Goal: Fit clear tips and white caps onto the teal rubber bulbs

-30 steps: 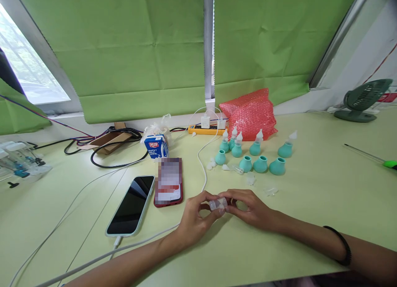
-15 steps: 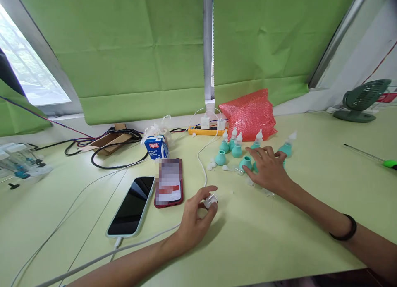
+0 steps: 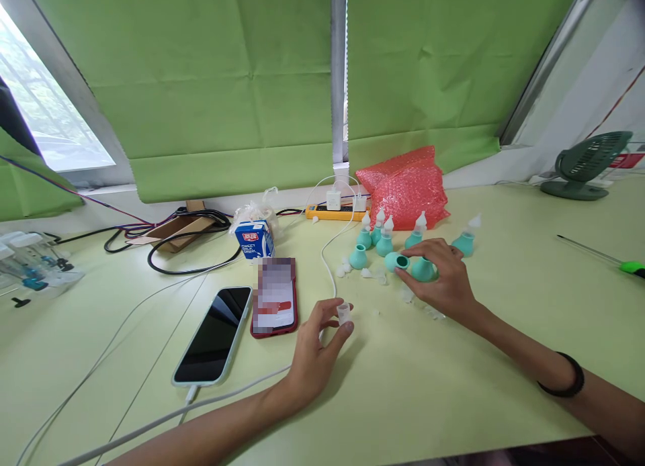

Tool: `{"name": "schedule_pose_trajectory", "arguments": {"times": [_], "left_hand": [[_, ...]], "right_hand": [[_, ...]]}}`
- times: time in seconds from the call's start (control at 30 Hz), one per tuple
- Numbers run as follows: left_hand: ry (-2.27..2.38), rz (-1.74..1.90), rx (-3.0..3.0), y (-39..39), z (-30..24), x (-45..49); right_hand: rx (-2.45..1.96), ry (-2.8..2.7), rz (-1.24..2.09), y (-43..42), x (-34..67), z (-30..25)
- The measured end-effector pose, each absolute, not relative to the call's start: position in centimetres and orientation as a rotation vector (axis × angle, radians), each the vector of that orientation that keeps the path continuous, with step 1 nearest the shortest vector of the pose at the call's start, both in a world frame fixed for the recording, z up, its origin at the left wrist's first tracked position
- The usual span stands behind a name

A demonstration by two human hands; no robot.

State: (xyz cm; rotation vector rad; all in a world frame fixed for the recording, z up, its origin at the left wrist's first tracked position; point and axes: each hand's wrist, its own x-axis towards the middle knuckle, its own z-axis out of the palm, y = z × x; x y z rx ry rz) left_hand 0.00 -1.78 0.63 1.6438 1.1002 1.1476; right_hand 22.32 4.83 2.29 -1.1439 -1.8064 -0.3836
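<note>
My left hand (image 3: 317, 345) pinches a small clear plastic cup-shaped piece (image 3: 344, 313) between thumb and fingers, above the table. Farther right, my right hand (image 3: 446, 278) has its thumb and index finger at the mouth of a teal rubber bulb (image 3: 392, 262), which lies tilted with its opening facing the hand. Under the right fingers sits another teal bulb (image 3: 424, 270), partly hidden. An open teal bulb (image 3: 358, 256) stands to the left. Behind are several teal bulbs with clear pointed tips, such as a nasal-aspirator-like bulb (image 3: 385, 243) and one at the right (image 3: 463, 243).
Loose clear plastic bits (image 3: 407, 295) lie near the bulbs. A red bubble-wrap bag (image 3: 408, 191) and an orange power strip (image 3: 330, 213) are behind. Two phones, a black-screened one (image 3: 214, 335) and a red-cased one (image 3: 275, 298), lie left, near a blue milk carton (image 3: 254, 239). A screwdriver (image 3: 599, 252) lies right.
The teal bulb at my right fingertips has gone from upright to tilted. My right hand shifted slightly right. The clear piece in my left hand has turned more upright.
</note>
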Motion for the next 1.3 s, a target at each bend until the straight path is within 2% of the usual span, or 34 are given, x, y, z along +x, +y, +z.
{"name": "schedule_pose_trajectory", "arguments": {"times": [0.23,0.3,0.53,0.97,1.3], "left_hand": [[1.105,1.216,1.533,-1.8,0.1,0.1],[1.081,1.229,1.478,-1.8,0.0,0.2],[1.074,1.189,1.459,-2.2,0.6,0.3],[1.087,1.161,1.726,-2.2,0.4,0.1],[1.103,1.008,1.693,-1.8,-0.2,0.3]], "right_hand": [[-0.804,-2.07,0.258,0.8,19.5,1.3],[-0.799,-2.166,0.32,0.2,18.8,0.8],[-0.726,-2.282,0.12,0.7,18.3,0.2],[-0.895,-2.309,0.124,0.3,18.2,-0.6],[-0.84,-2.318,-0.126,0.1,18.3,-1.4]]}}
